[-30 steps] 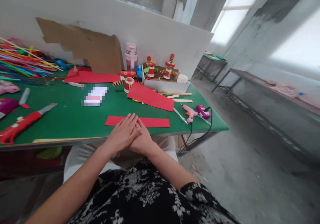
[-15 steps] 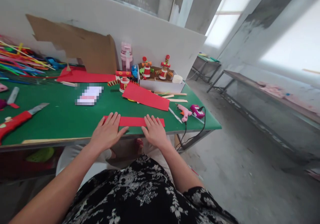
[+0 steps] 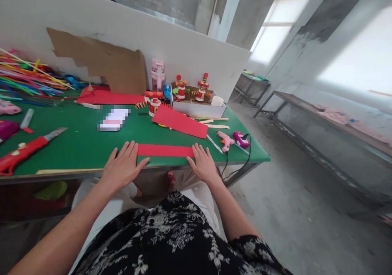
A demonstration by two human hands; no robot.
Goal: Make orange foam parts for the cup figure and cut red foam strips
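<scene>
A folded-looking strip of red paper lies flat along the front of the green table. My left hand rests flat at its left end, thumb pointing right, fingers stretched out. At the right end my right hand lies flat with fingers extended, covering that end of the strip. Just behind the strip is a larger sheet of red paper, leaning partly over a small red paper figure with springy folded arms. A pen-like craft knife lies right of the sheet.
A pink glue gun and a purple device with a black cable sit near the right corner. Red scissors lie at left. A white box holds two paper figures. Colourful sticks and cardboard stand behind.
My hands have slid apart along the red strip, the left one leftward and the right one rightward, so more of its middle shows. The view has shifted slightly.
</scene>
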